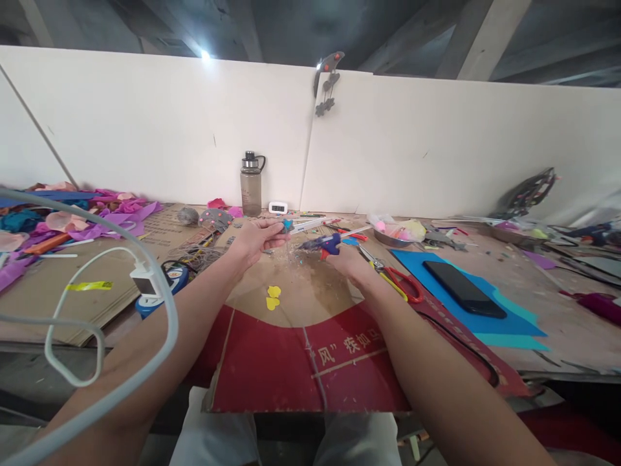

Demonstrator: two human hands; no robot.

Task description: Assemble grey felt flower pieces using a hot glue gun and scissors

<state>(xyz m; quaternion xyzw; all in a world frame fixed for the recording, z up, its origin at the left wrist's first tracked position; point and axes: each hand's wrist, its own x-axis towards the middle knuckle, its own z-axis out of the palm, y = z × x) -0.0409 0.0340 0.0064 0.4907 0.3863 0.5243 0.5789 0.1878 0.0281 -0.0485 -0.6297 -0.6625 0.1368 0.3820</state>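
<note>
While the left hand (261, 242) pinches a small blue piece (288, 224) near frame centre, the right hand (347, 261) grips a blue glue gun (330, 243) just right of it; a wobble could scorch the left hand or drip on the yellow pieces (273, 292) below.

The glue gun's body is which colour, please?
The glue gun's body is dark blue, in the head view.
</note>
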